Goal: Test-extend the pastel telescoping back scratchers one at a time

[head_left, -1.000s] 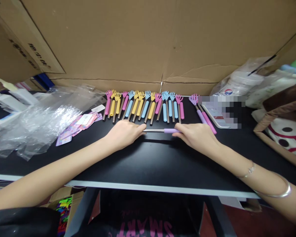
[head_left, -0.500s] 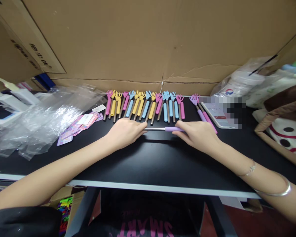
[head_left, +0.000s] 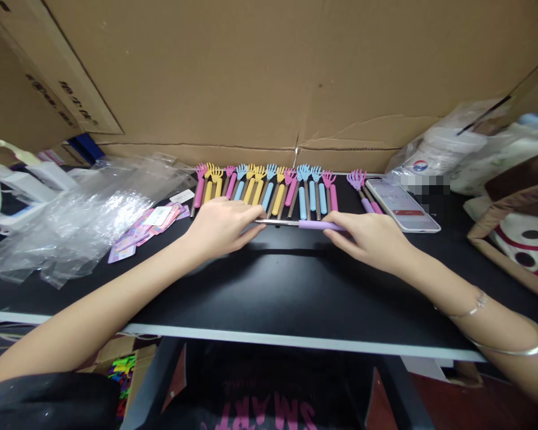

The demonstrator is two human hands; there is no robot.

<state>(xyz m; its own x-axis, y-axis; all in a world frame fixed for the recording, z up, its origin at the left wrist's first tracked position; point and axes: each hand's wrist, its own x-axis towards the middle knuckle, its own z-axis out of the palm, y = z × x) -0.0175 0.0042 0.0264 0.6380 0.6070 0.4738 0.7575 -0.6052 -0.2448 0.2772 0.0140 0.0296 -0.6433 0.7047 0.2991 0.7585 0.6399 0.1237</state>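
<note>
Shifting a little nearer the row of coloured back scratchers (head_left: 302, 203), the purple-handled rod (head_left: 278, 221) shows more of its length between the person's two hands than it did a second ago, while the row lies as it was. To me that suggests a changed hold, with the rod still being worked on and not laid down; it sits level just above the black table (head_left: 287, 292). The left hand (head_left: 222, 224) is closed narrowly on the steel shaft, hiding that end. The right hand (head_left: 370, 236) pinches the purple handle (head_left: 314, 225) between thumb and lightly bent fingers; how firmly, I can't tell.
</note>
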